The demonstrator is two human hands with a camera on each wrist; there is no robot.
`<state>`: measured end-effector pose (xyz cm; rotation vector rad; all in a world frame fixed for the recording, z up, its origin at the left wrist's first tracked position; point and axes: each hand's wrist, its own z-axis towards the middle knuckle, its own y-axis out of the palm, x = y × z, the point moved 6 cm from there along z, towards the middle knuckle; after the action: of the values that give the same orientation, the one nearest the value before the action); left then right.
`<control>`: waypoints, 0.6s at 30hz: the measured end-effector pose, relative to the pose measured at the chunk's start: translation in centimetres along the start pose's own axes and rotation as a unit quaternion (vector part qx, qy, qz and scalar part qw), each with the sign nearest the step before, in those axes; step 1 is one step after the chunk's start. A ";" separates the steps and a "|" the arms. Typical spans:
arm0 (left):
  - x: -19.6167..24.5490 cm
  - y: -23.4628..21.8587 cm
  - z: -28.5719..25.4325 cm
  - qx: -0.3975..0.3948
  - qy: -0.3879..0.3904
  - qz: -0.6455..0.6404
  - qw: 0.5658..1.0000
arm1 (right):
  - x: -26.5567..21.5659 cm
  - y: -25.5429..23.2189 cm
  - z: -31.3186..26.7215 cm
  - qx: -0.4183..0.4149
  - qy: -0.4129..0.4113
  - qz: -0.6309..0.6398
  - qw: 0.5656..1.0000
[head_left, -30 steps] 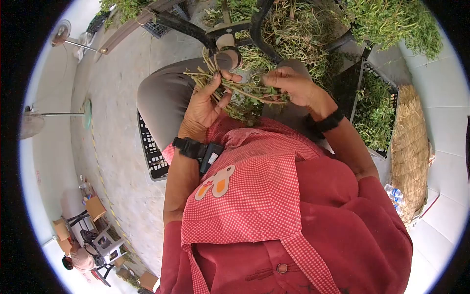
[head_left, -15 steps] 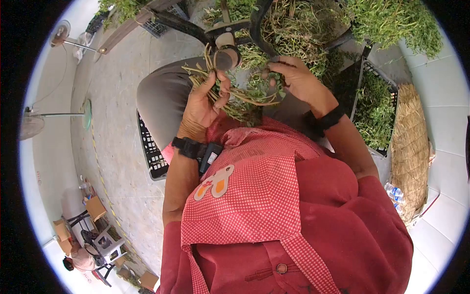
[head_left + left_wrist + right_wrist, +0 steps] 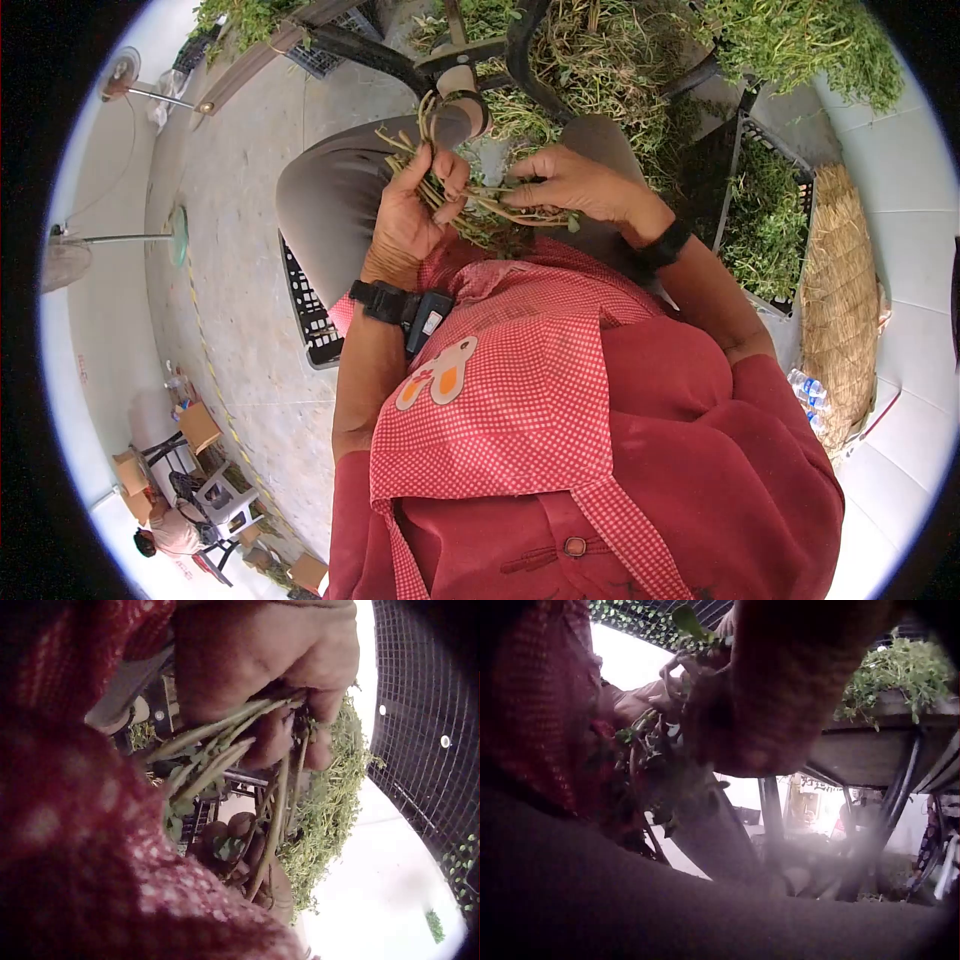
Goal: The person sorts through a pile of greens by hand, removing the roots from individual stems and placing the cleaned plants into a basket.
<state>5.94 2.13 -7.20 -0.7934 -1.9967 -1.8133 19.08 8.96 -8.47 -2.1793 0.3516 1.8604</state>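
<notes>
In the head view, my left hand point(image 3: 412, 210) grips a small bunch of green plant stems point(image 3: 492, 236) above the lap, bare ends poking out up and to the left. My right hand point(image 3: 580, 185) is at the leafy end on the right, its fingers bent over the stems. The left wrist view shows long stems point(image 3: 281, 799) running from under the left hand point(image 3: 262, 652) down to the curled fingers of the other hand, beside a small leaf point(image 3: 227, 847). Dark and blurred, the right wrist view has leaves point(image 3: 692, 622) close to the right hand point(image 3: 772, 697).
Beyond the knees, dark metal table legs point(image 3: 375, 65) stand before a heap of cut plants point(image 3: 610, 60). More greens point(image 3: 805, 50) overhang at upper right. A crate of greens point(image 3: 765, 225) and a straw roll point(image 3: 840, 290) are on the right; another person point(image 3: 178, 530) sits far left.
My right hand draws back from the stems with a leafy bit, then returns leftward over them, nearer the left hand. The left hand keeps its grip on the bunch.
</notes>
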 end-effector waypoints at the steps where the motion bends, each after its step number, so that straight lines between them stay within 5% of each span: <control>1: 0.1 -0.2 0.0 0.027 0.015 0.010 0.999 | 0.1 -0.3 0.1 0.015 0.004 -0.036 0.999; 11: 0.0 0.1 -0.2 0.049 0.031 0.144 0.988 | 0.3 -0.4 -0.4 -0.013 0.072 0.097 0.993; 17: -0.2 -0.2 0.0 0.058 0.015 0.179 0.982 | -0.9 0.5 0.0 0.009 0.060 0.105 0.993; 18: -0.2 -0.2 0.0 0.059 0.015 0.179 0.982 | -1.0 0.5 0.6 0.036 -0.008 0.040 0.999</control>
<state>5.94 2.10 -7.47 -1.0059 -1.7840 -1.4808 18.18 8.74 -7.59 -2.1316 0.5025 1.8756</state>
